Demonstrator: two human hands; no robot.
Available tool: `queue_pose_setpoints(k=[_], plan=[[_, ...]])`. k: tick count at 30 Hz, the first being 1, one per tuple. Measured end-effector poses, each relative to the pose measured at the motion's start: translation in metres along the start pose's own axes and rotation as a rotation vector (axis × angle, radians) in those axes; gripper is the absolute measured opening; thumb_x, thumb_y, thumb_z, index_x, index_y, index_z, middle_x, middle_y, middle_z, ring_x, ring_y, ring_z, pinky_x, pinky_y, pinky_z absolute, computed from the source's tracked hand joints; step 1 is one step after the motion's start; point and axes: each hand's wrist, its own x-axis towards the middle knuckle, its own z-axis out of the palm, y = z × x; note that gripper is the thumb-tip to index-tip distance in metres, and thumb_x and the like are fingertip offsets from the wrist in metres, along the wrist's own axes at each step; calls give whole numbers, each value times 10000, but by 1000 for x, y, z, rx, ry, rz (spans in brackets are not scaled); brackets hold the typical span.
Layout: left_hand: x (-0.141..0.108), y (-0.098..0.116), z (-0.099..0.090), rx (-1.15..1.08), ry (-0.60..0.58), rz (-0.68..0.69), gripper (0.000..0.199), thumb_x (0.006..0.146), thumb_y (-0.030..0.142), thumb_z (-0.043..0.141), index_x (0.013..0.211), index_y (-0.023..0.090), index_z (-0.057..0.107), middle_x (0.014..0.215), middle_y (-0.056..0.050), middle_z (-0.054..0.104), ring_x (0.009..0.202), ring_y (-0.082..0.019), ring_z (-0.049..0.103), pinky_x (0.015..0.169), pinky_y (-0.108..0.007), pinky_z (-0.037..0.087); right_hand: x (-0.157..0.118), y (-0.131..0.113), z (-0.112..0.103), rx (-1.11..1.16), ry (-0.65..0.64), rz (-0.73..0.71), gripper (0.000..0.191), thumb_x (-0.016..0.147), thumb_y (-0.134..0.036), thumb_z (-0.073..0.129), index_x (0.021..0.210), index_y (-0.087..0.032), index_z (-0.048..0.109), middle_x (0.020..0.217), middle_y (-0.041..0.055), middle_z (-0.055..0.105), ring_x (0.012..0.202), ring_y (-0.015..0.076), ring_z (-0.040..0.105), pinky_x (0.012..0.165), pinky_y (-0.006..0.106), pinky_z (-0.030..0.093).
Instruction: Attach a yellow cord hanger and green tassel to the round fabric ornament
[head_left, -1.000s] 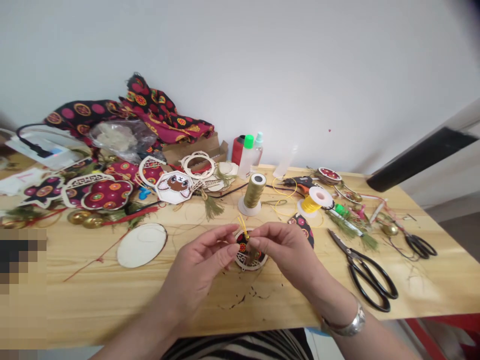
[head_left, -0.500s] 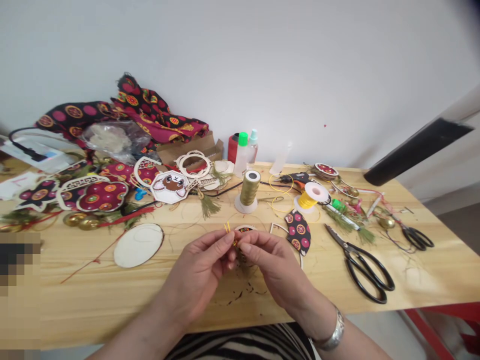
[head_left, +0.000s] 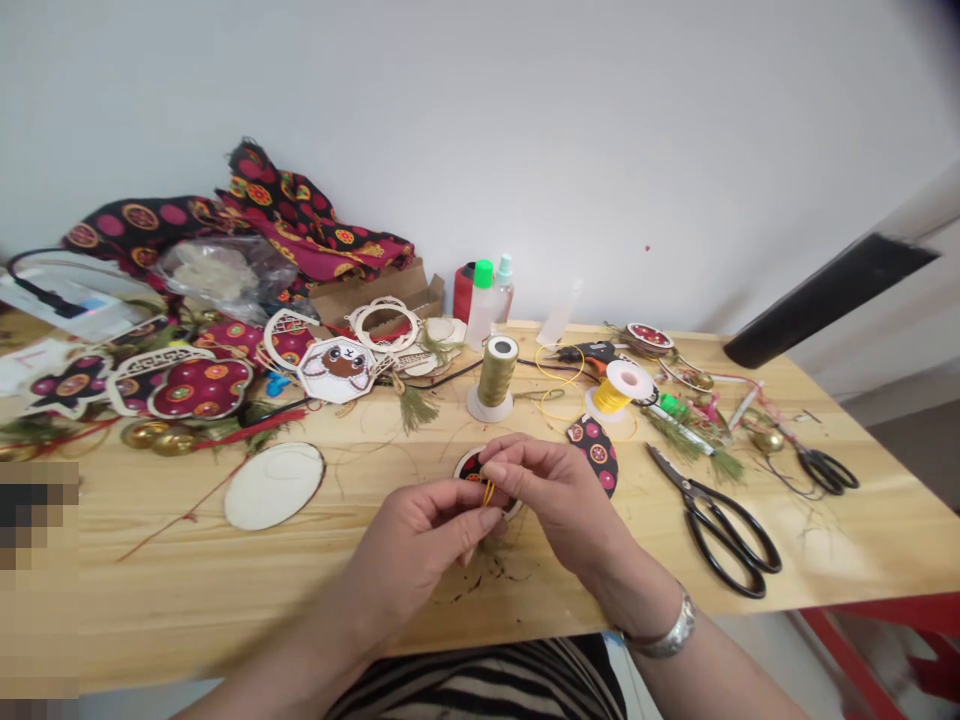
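A short yellow cord (head_left: 489, 493) runs between my two hands over the front middle of the table. The thumb and fingers of my left hand (head_left: 431, 525) pinch its lower part. Just above, my right hand (head_left: 544, 485) pinches the upper part. Behind the fingers lies a round ornament (head_left: 469, 466) with dark patterned fabric and a pale rim, mostly covered by my hands. A fan-shaped piece of the same fabric (head_left: 598, 455) is beyond my right hand. The spool of yellow cord (head_left: 615, 395) stands farther back on the right.
Large scissors (head_left: 724, 530) lie right of my hands, smaller scissors (head_left: 827, 470) beyond. An olive thread cone (head_left: 497, 378) stands ahead, a glue gun (head_left: 592, 353) behind it. At left are a white oval disc (head_left: 275, 487), fabric ornaments (head_left: 202, 387) and heaped cloth (head_left: 300, 225).
My right hand has moved up and my left hand slightly down, with the yellow cord now showing between them. More of the round ornament behind shows. The view has shifted slightly.
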Motion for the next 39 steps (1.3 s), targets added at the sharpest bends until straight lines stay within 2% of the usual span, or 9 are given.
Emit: queue_pose_setpoints(k=[4, 9, 11, 15, 19, 27, 32, 35, 39], plan=[[0, -2, -1, -98, -33, -60, 234, 689, 285, 734, 908, 205, 752, 751, -12, 691, 576, -110, 460, 538, -222, 323, 0, 0, -4, 113, 48, 12, 178, 700, -329, 732, 635, -171, 679, 628, -10, 598, 570, 104, 494, 556, 243, 389], [1, 2, -2, -225, -6, -63, 355, 706, 338, 724, 1024, 178, 724, 535, 31, 550, 515, -95, 400, 496, -218, 264, -1, -3, -5, 126, 92, -34, 182, 674, -308, 758, 607, -163, 671, 653, -12, 597, 608, 102, 493, 597, 242, 389], [3, 2, -2, -287, -38, -57, 296, 730, 322, 700, 988, 179, 731, 546, 29, 541, 497, -81, 383, 474, -216, 218, -1, -4, -3, 128, 73, -16, 190, 688, -323, 749, 628, -160, 670, 644, -12, 591, 576, 101, 499, 579, 248, 386], [5, -1, -1, -354, -103, -69, 145, 746, 230, 657, 846, 162, 736, 718, -20, 633, 479, -51, 370, 457, -224, 151, -3, -5, -1, 146, 39, 20, 209, 710, -346, 730, 647, -161, 656, 580, -20, 572, 492, 97, 495, 517, 248, 373], [5, -4, 0, -423, -114, -90, 151, 728, 178, 613, 834, 151, 718, 834, -66, 687, 465, -47, 388, 448, -235, 119, -4, -6, -1, 165, 27, 5, 206, 717, -329, 724, 622, -166, 642, 536, -28, 565, 458, 93, 491, 486, 241, 382], [7, -5, 3, -374, -104, -95, 120, 763, 240, 669, 742, 132, 718, 694, -46, 666, 444, -25, 343, 447, -218, 121, -1, -5, 0, 190, 39, 23, 217, 707, -333, 734, 620, -160, 636, 542, -21, 586, 435, 86, 482, 428, 220, 379], [7, -5, 2, -350, -93, -89, 130, 764, 248, 667, 737, 133, 721, 723, -61, 684, 448, -32, 335, 439, -217, 142, -3, 0, -4, 121, -10, 48, 249, 751, -408, 696, 770, -160, 705, 569, -13, 616, 477, 88, 505, 496, 231, 398], [6, -4, 1, -312, -91, -91, 136, 758, 246, 662, 745, 129, 731, 751, -77, 700, 449, -36, 339, 438, -219, 149, -3, 2, -5, 114, -61, 73, 246, 722, -388, 725, 666, -152, 681, 545, -16, 599, 496, 93, 509, 531, 239, 400], [5, -5, 1, -302, -90, -87, 148, 763, 248, 660, 789, 139, 757, 714, -58, 687, 453, -39, 348, 451, -219, 159, -3, 2, -4, 117, 30, 64, 253, 689, -362, 747, 581, -160, 641, 509, -24, 588, 471, 93, 492, 510, 237, 380]])
